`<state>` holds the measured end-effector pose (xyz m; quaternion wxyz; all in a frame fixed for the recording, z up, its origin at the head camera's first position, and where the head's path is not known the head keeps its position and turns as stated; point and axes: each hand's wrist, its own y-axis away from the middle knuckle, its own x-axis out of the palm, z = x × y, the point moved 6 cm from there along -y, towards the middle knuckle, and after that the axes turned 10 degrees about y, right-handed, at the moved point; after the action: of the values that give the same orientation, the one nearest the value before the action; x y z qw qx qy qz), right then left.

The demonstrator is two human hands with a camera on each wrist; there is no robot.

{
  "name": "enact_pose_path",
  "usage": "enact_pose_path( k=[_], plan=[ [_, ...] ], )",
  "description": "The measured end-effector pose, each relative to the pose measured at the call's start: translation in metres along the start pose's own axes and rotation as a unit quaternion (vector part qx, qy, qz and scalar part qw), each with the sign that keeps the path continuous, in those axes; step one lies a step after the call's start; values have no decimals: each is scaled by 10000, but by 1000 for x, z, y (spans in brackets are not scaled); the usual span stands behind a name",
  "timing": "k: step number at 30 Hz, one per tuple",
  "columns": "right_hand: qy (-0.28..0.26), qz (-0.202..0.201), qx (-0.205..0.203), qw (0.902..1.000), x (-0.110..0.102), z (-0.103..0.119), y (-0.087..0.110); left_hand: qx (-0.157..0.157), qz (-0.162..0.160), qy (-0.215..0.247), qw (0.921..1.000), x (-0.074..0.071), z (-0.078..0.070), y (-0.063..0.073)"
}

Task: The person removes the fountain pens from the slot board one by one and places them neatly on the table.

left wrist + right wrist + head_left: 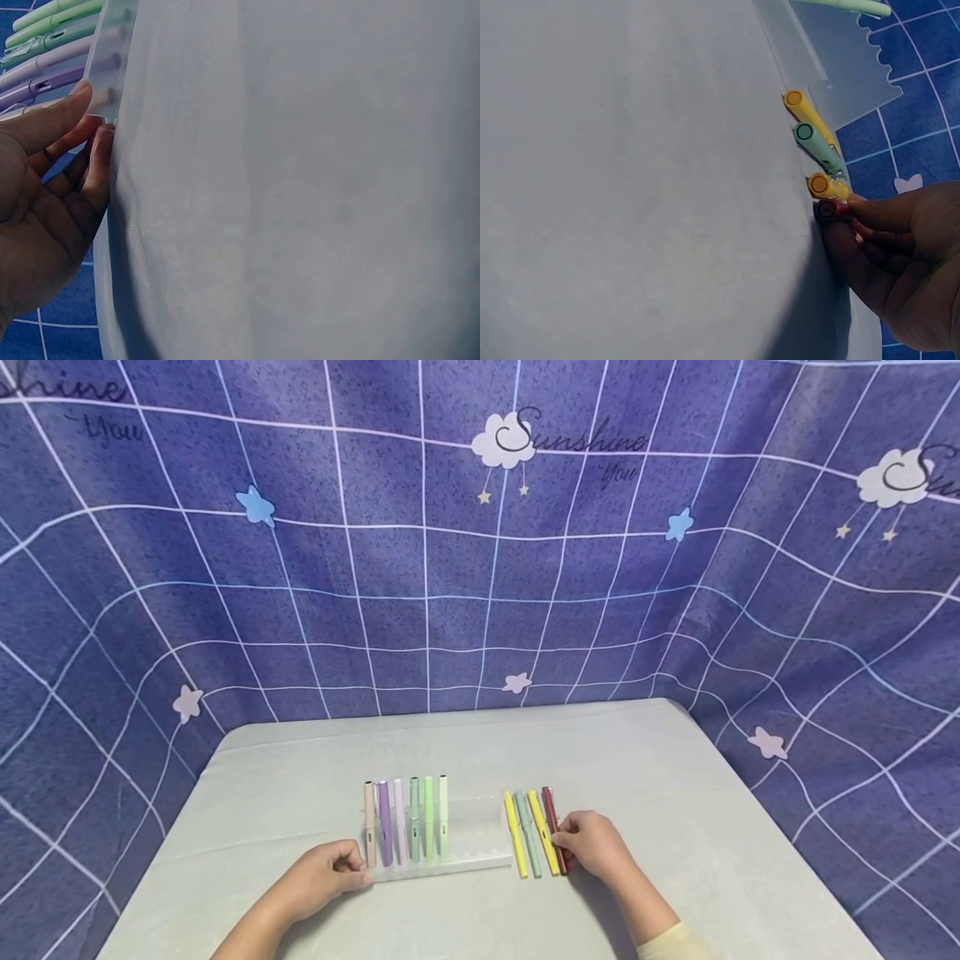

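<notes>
A clear plastic pen rack [476,860] lies on the table with several pens in its left part: beige [370,827], purple [385,827], lilac and several green ones [429,818]. My left hand [322,878] pinches the rack's front left corner between thumb and fingers, as the left wrist view shows. To the right of the rack, two yellow pens [516,835] and a grey-green pen [528,835] lie side by side on the table. At the end of that row, my right hand [596,845] pinches a dark red pen [829,211] by its side; it still lies beside a yellow pen.
A pale cloth [450,918] covers the table. Behind and at both sides hangs a blue curtain [465,610] with a grid, stars and clouds. The rack's right part shows bare notches along its edge.
</notes>
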<state>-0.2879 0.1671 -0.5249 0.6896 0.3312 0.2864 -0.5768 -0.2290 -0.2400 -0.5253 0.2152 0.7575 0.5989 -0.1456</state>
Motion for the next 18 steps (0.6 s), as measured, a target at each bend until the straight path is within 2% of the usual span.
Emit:
enact_pose_path(
  k=[5,9,18],
  plan=[
    [415,-219,8,9989,-1,3,1,-9,-7,8,10000,1,0,0],
    [465,-260,44,9986,-1,4,1,1,6,20,10000,1,0,0],
    [634,-46,132,9979,-7,5,0,-11,-14,30,10000,1,2,-1]
  ],
)
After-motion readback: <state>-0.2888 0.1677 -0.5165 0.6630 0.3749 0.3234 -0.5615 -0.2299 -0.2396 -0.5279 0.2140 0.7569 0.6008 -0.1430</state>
